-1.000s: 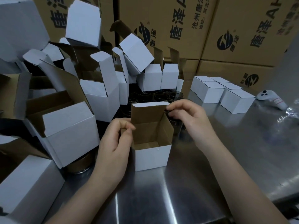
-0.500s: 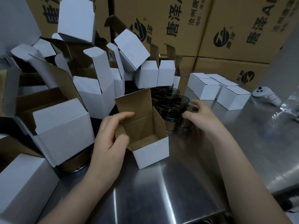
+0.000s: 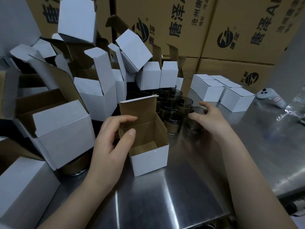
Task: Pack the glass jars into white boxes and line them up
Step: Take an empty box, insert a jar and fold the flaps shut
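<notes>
So a second ago both hands were fiddling with the box (image 3: 150,161) flap. Now the right hand (image 3: 208,117) has left it and moved right, fingers curling round the nearest jar (image 3: 196,120) at the edge of the jars (image 3: 171,103). The left hand (image 3: 112,144) pinches the box's left wall and holds it open and empty, so I'd guess the jar goes in next. It's a shiny steel desk (image 3: 181,195): open boxes (image 3: 97,96) heaped left, packed ones (image 3: 214,90) lined up far right, a white controller (image 3: 269,97) beyond, brown cartons (image 3: 247,30) stacked behind.
</notes>
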Demonstrator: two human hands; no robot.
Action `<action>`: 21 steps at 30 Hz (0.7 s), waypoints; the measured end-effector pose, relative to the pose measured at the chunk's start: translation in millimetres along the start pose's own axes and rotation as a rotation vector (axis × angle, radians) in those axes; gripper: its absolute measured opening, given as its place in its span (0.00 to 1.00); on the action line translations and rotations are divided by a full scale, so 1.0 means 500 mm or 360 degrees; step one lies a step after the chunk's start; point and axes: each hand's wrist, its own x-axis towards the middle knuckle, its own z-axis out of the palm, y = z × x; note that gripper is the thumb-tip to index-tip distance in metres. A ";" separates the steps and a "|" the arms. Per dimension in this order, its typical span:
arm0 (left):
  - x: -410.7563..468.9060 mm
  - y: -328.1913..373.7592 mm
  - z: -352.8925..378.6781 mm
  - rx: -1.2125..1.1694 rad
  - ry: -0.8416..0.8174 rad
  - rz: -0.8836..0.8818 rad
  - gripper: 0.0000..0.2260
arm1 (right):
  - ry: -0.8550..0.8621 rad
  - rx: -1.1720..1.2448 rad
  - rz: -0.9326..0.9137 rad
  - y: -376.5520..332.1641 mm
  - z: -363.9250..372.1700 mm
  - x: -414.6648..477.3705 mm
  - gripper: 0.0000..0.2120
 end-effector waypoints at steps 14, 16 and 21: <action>0.000 0.004 0.003 -0.0133 -0.0070 -0.0099 0.16 | 0.0200 0.0772 0.0013 -0.025 -0.028 -0.032 0.28; 0.001 0.005 0.004 -0.0144 -0.0082 -0.0102 0.18 | 0.0087 0.1036 -0.0077 -0.041 -0.033 -0.047 0.20; 0.002 0.002 0.004 -0.0176 -0.0101 -0.0110 0.21 | -0.0359 0.1471 -0.0532 -0.084 -0.040 -0.080 0.19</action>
